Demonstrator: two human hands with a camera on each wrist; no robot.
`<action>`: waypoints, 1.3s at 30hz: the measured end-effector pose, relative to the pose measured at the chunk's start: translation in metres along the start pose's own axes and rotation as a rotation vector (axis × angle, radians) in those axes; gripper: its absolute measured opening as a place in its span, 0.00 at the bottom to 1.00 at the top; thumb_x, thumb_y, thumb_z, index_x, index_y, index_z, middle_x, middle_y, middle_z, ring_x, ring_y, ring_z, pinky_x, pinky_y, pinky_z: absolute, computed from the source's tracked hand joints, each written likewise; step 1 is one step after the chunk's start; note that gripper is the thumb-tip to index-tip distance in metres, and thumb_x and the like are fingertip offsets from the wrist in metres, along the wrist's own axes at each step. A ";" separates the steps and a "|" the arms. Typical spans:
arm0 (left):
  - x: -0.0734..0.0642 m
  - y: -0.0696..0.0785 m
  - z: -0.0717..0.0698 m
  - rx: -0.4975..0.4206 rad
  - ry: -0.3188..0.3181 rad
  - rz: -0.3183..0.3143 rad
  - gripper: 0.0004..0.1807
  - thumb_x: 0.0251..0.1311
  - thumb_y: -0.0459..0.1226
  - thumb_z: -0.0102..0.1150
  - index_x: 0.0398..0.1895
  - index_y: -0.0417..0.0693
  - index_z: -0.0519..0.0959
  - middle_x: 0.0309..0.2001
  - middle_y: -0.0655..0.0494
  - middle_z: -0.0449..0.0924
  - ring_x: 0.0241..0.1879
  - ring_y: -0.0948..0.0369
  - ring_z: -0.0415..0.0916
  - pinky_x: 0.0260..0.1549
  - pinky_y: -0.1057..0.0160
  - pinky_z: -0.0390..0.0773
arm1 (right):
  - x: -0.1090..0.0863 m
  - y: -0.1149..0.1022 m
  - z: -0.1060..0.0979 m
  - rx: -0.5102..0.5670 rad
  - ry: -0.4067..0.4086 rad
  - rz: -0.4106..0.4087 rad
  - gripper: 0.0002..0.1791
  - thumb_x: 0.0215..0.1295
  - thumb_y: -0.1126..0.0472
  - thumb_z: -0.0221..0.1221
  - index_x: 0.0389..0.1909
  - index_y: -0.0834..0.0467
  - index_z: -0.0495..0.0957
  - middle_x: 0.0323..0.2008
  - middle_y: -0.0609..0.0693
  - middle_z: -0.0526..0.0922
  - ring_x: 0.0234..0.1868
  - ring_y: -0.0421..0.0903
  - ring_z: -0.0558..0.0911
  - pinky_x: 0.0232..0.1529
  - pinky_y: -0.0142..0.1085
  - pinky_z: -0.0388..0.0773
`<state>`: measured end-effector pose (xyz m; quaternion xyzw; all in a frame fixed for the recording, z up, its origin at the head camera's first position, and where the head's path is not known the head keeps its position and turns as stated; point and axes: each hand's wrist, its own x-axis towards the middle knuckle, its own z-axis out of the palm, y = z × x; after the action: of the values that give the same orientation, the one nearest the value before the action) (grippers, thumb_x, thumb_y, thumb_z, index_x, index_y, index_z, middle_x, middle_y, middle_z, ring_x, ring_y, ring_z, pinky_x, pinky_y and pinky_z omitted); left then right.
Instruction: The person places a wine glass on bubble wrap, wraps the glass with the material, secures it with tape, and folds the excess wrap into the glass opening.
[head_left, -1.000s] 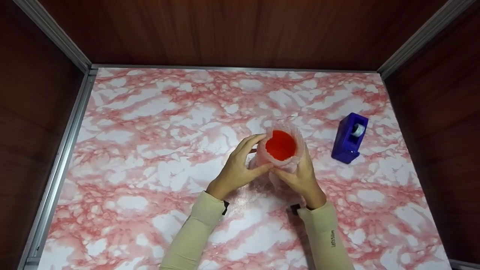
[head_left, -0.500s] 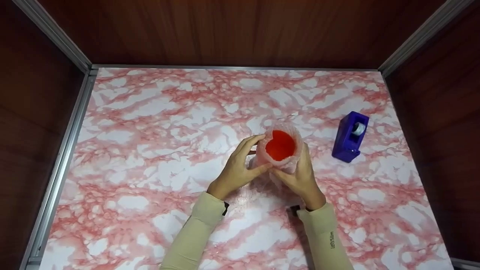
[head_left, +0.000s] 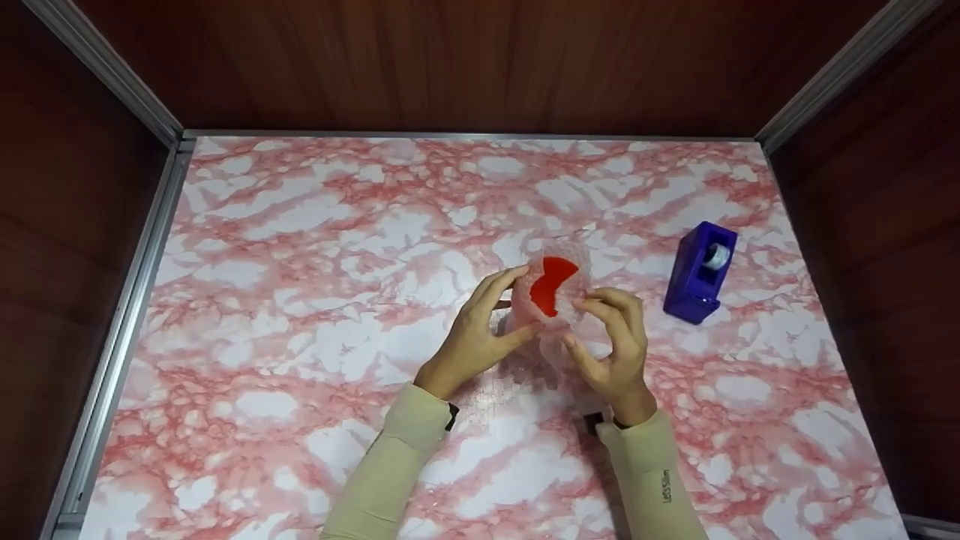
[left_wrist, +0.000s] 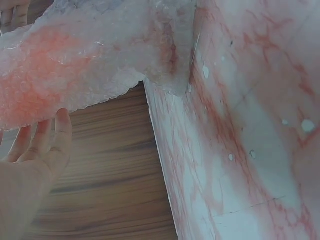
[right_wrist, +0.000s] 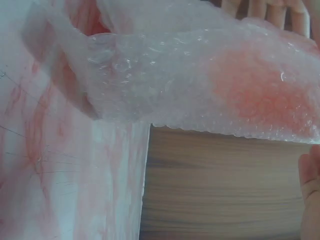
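A red round object, its exact kind hidden, stands inside a sleeve of clear bubble wrap. Its red top shows through a narrowed opening. My left hand grips the wrapped object from the left, thumb at the front and fingers behind. On the right, my right hand has bent fingers at the wrap's upper edge and the thumb lower at the front. That edge leans inward over the red top. In the right wrist view, red glows through the bubble wrap, and a loose end of it hangs toward the table.
A purple tape dispenser with a roll of clear tape stands to the right on the pink marbled table. Dark wood panels and metal rails enclose the table on the back and sides.
My right hand has shifted its fingers up to the wrap's rim and bent the right side inward, so less red shows. My left hand keeps its hold in place.
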<state>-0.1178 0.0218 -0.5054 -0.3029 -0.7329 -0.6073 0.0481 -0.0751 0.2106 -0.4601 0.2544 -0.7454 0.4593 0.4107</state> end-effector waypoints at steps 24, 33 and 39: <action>0.000 -0.003 0.002 0.189 0.059 0.190 0.40 0.61 0.44 0.70 0.73 0.42 0.64 0.69 0.43 0.62 0.69 0.56 0.61 0.63 0.57 0.68 | -0.018 0.041 -0.015 -0.144 -0.281 -0.020 0.14 0.68 0.62 0.51 0.39 0.62 0.84 0.48 0.58 0.83 0.49 0.60 0.77 0.53 0.48 0.70; 0.001 0.000 0.003 0.341 0.177 0.374 0.31 0.56 0.41 0.74 0.58 0.39 0.70 0.60 0.42 0.69 0.61 0.50 0.67 0.62 0.55 0.69 | -0.013 0.041 -0.019 -0.136 -0.326 -0.045 0.14 0.68 0.64 0.49 0.37 0.62 0.83 0.44 0.56 0.84 0.48 0.60 0.77 0.53 0.48 0.70; 0.001 -0.001 0.005 0.422 0.177 0.444 0.25 0.59 0.40 0.72 0.57 0.42 0.78 0.59 0.47 0.73 0.61 0.51 0.69 0.62 0.54 0.69 | -0.012 0.042 -0.020 -0.145 -0.332 -0.051 0.14 0.71 0.63 0.48 0.36 0.62 0.83 0.43 0.56 0.83 0.47 0.60 0.76 0.52 0.49 0.70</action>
<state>-0.1178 0.0264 -0.5067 -0.3845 -0.7517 -0.4406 0.3049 -0.0929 0.2469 -0.4858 0.3152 -0.8274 0.3457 0.3106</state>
